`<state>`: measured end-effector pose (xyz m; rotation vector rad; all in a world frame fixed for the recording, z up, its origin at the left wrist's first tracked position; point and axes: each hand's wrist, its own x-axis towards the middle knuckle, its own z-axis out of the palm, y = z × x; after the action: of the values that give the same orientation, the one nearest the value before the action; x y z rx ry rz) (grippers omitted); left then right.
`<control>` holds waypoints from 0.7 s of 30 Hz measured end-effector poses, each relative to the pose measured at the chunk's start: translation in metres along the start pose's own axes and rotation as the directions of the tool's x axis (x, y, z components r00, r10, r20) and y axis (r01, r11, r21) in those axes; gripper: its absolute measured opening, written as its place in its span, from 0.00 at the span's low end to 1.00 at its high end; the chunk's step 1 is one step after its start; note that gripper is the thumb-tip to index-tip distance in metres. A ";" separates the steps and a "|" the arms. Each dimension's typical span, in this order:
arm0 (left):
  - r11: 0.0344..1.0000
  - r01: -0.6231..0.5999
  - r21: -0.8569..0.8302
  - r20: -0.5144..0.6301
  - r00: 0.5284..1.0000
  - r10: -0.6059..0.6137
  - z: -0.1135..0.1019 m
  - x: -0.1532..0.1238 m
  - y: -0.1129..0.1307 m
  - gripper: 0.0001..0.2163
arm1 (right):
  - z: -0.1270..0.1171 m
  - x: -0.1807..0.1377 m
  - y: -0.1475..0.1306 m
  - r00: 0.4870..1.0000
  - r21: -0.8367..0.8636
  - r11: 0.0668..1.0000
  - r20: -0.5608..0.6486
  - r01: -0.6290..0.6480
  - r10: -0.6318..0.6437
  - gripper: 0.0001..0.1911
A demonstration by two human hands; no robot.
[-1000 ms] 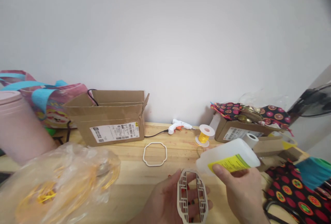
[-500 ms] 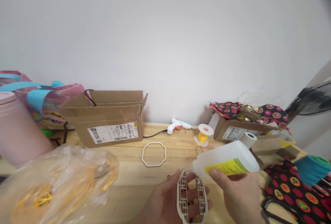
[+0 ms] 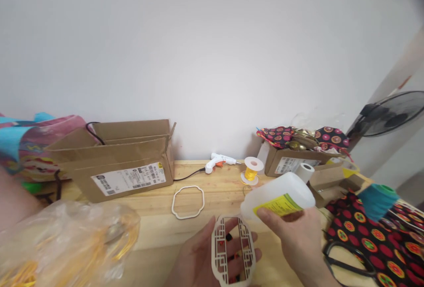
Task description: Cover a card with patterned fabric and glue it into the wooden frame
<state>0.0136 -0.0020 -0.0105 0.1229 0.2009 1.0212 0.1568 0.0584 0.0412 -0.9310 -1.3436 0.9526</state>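
Observation:
My left hand (image 3: 202,258) lies palm up at the bottom centre, with a pale wooden lattice piece (image 3: 232,251) resting on its fingers. My right hand (image 3: 294,238) grips a white plastic bottle with a yellow label (image 3: 276,197), tipped on its side, its left end just above the lattice piece. A matching plain wooden frame ring (image 3: 187,202) lies flat on the wooden table (image 3: 159,229) behind my left hand.
An open cardboard box (image 3: 115,161) stands at the back left, a clear bag of yellow cords (image 3: 62,243) in front of it. A white glue gun (image 3: 217,162), yellow thread spool (image 3: 251,171), teal spool (image 3: 377,198), patterned fabric (image 3: 380,238), scissors (image 3: 347,265) and a fan (image 3: 391,115) are on the right.
The view has swung right and slightly up, so everything shifted left in the picture. Both hands keep their hold; the bottle stays tipped next to the lattice piece.

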 end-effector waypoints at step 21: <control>1.000 -0.015 -0.021 -0.013 1.000 0.015 -0.004 -0.002 0.003 0.22 | -0.003 0.004 0.002 0.992 -0.021 0.995 -0.077 0.098 -0.099 0.10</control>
<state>0.0096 -0.0020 -0.0139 0.0989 0.2006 1.0391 0.1592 0.0626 0.0407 -0.8974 -1.3212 0.8233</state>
